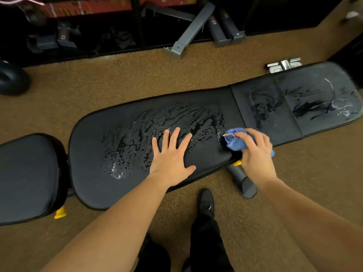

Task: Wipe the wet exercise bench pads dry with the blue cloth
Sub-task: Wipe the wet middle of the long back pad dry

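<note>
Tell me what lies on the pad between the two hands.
Head view: only wet pad surface lies between the left hand and the right hand gripping the blue cloth.

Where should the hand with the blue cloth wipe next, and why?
Probably sweep left. The right hand grips the blue cloth at the right end of the long pad, beside the wet streaks. The left hand lies flat there and may need lifting.
</note>
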The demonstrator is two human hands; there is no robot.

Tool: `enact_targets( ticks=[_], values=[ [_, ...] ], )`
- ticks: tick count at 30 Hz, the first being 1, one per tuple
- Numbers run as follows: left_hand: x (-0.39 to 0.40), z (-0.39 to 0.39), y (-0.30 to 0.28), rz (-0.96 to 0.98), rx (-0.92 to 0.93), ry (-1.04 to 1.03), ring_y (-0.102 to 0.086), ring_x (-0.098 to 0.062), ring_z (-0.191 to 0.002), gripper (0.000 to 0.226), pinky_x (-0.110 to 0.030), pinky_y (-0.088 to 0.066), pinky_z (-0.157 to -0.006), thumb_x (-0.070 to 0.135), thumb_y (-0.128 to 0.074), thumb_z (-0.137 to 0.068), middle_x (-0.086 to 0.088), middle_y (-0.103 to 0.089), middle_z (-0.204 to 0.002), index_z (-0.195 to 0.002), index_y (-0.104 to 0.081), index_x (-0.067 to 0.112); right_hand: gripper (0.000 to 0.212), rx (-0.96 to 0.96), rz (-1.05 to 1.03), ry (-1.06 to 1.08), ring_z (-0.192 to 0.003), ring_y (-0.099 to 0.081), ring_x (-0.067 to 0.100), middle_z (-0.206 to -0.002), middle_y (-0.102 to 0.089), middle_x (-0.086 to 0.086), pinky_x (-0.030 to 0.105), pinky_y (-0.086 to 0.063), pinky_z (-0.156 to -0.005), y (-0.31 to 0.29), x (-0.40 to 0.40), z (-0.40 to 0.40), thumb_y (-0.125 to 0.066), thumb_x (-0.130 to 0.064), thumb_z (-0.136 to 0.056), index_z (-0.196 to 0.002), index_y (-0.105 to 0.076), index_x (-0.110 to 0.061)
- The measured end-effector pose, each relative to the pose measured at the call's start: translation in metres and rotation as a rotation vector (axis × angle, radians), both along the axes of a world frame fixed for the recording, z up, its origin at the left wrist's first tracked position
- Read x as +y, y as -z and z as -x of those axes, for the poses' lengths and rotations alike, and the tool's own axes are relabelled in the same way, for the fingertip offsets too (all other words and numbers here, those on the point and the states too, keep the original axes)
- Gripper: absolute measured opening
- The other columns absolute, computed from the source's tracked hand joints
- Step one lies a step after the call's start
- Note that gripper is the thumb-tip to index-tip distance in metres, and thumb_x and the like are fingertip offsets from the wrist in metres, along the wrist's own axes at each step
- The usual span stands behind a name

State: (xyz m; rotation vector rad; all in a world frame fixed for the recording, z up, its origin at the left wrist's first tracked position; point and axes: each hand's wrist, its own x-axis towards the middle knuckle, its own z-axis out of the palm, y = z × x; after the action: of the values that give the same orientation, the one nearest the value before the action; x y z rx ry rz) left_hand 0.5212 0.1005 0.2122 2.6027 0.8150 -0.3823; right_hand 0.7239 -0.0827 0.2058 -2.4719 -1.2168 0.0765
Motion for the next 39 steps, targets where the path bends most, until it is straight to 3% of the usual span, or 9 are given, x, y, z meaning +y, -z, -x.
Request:
enact_targets(
  ticks=[4, 7, 12, 17, 22, 26, 33, 37, 39],
  values=[
    [0.001, -0.009, 0.003, 0.024, 0.038, -0.06, 0.026, -0.032, -0.149, 0.11, -0.064, 0.011, -0.118, 0.074, -0.057, -0.078, 0.001, 0.025, -0.164, -0.156, 0.013, 0.04, 0.049, 0.019, 0.11, -0.108, -0.142, -0.035, 0.032, -0.15, -0.043, 0.008, 0.052, -0.023, -0.118, 0.005, -0.001, 0.003, -0.055, -0.031, -0.093, -0.141, -0.05, -0.02],
    [0.005, -0.011, 0.003, 0.017, 0.062, -0.052, 0.028, -0.032, -0.149, 0.115, -0.063, 0.011, -0.118, 0.076, -0.059, -0.074, 0.001, 0.026, -0.164, -0.156, 0.014, 0.041, 0.049, 0.064, 0.12, -0.138, -0.148, -0.027, 0.026, -0.154, -0.039, 0.001, 0.05, -0.014, -0.122, 0.009, 0.005, 0.025, -0.055, -0.039, -0.094, -0.141, -0.049, -0.026],
    [0.011, -0.015, 0.0, 0.036, 0.036, -0.056, 0.027, -0.03, -0.149, 0.122, -0.062, 0.011, -0.118, 0.075, -0.066, -0.069, 0.002, 0.025, -0.164, -0.155, 0.014, 0.042, 0.045, 0.157, 0.115, -0.327, -0.144, -0.036, 0.021, -0.146, -0.05, -0.001, 0.049, -0.02, -0.121, 0.022, 0.001, 0.045, -0.048, -0.02, -0.089, -0.132, -0.057, -0.025],
    [0.031, -0.02, -0.008, 0.078, 0.016, -0.045, 0.023, -0.028, -0.151, 0.122, -0.058, 0.011, -0.12, 0.071, -0.07, -0.069, 0.005, 0.021, -0.164, -0.154, 0.013, 0.044, 0.049, 0.301, 0.034, -0.429, -0.118, -0.049, 0.016, -0.126, -0.062, -0.004, 0.036, -0.036, -0.104, 0.0, 0.0, 0.031, -0.04, -0.011, -0.081, -0.12, -0.064, -0.026],
    [0.06, -0.052, -0.017, 0.091, -0.029, -0.122, 0.013, -0.026, -0.153, 0.098, -0.054, 0.007, -0.122, 0.07, -0.058, -0.083, 0.003, 0.01, -0.167, -0.158, -0.002, 0.04, 0.041, 0.502, -0.165, -0.204, -0.111, -0.055, 0.006, -0.12, -0.059, -0.01, 0.016, -0.041, -0.097, -0.043, 0.033, -0.009, -0.061, -0.003, -0.091, -0.127, -0.06, -0.023],
    [0.087, -0.092, -0.019, 0.061, -0.02, -0.13, 0.007, -0.026, -0.154, 0.08, -0.052, 0.006, -0.123, 0.064, -0.046, -0.092, 0.0, 0.002, -0.168, -0.159, -0.013, 0.034, 0.035, 0.426, -0.278, -0.008, -0.101, -0.057, 0.003, -0.115, -0.059, -0.007, 0.016, -0.043, -0.089, -0.065, 0.085, -0.065, -0.065, -0.024, -0.094, -0.129, -0.058, -0.027],
    [0.111, -0.13, -0.009, 0.065, 0.103, -0.101, 0.003, -0.026, -0.154, 0.075, -0.046, -0.001, -0.125, 0.062, -0.038, -0.096, 0.003, -0.001, -0.169, -0.16, -0.007, 0.037, 0.054, 0.171, 0.252, -0.253, -0.132, -0.041, 0.03, -0.143, -0.045, 0.009, 0.041, -0.033, -0.108, -0.031, 0.153, -0.131, -0.057, -0.04, -0.098, -0.148, -0.043, -0.026],
    [0.108, -0.129, -0.006, 0.083, 0.064, -0.144, 0.001, -0.024, -0.154, 0.076, -0.043, -0.004, -0.125, 0.06, -0.04, -0.094, 0.005, -0.005, -0.168, -0.159, -0.009, 0.038, 0.055, 0.161, 0.375, -0.382, -0.152, -0.013, 0.022, -0.164, -0.021, 0.002, 0.045, -0.003, -0.123, -0.001, 0.173, -0.125, -0.044, -0.04, -0.104, -0.156, -0.028, -0.03],
    [0.109, -0.128, -0.005, 0.082, 0.057, -0.14, 0.0, -0.023, -0.154, 0.076, -0.042, -0.005, -0.125, 0.059, -0.041, -0.094, 0.006, -0.006, -0.168, -0.159, -0.009, 0.038, 0.053, 0.16, 0.363, -0.446, -0.153, -0.011, 0.02, -0.165, -0.019, -0.002, 0.043, -0.001, -0.123, 0.001, 0.18, -0.126, -0.045, -0.035, -0.105, -0.156, -0.029, -0.03]
  ],
)
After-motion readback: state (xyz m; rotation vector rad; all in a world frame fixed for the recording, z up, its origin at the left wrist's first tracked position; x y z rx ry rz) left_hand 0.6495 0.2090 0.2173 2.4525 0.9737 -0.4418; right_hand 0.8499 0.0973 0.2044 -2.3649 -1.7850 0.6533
